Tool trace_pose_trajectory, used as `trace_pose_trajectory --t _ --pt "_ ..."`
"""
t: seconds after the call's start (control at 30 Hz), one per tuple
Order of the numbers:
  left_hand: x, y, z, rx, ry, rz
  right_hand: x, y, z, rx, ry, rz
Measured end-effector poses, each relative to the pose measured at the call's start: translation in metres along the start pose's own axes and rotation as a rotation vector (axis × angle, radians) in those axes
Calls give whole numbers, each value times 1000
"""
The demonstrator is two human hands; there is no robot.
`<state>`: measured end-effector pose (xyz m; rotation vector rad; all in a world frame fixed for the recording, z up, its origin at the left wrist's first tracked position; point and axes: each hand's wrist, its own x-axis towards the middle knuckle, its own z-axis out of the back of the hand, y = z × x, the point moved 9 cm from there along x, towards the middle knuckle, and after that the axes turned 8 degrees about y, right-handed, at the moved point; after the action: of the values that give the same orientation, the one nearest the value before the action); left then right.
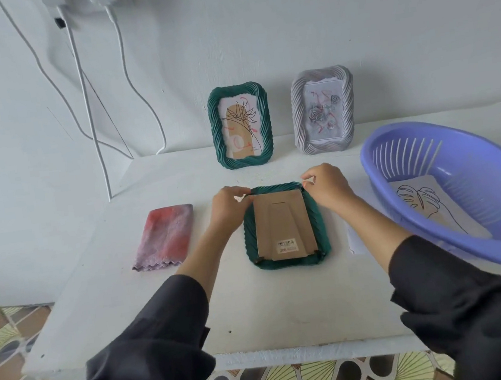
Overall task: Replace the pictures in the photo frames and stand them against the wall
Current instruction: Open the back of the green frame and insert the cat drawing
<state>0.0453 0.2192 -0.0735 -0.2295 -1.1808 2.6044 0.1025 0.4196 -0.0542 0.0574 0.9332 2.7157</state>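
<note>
- The left hand (229, 206) is placed at the top left corner of a green frame (285, 225), fingers curled and pinched on something small and pale at the frame's edge; what exactly is being pinched can't be made out.
- The right hand (326, 188) is set at the top right corner, thumb and forefinger pinched together right at the rim.
- The green frame is laid face down in the middle of the white desk (124, 300), so the brown cardboard back (283, 226) with its barcode sticker (286, 243) is shown.
- A sheet of white paper (356, 240) is seen just right of the frame, partly hidden under the right arm.
- A folded pink-and-purple cloth (165, 236) is laid to the left, well apart from the frame.
- A purple basket (402, 155) is parked on the right, with a leaf line drawing (427, 202) lying inside it.
- At the back, a second green frame (240, 126) with a flower drawing and a grey frame (323, 110) with roses are stood upright against the wall.
- White cables (88, 115) are hung down the wall on the left.
</note>
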Motion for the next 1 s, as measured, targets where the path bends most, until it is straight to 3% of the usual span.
trace_pose_trajectory --t 0.23,1.0 --pt "19 1 -13 99 5 -42 14 -4 -19 -67 18 -11" --pt "29 1 -14 49 85 -149 13 -1 -22 -118 -39 43"
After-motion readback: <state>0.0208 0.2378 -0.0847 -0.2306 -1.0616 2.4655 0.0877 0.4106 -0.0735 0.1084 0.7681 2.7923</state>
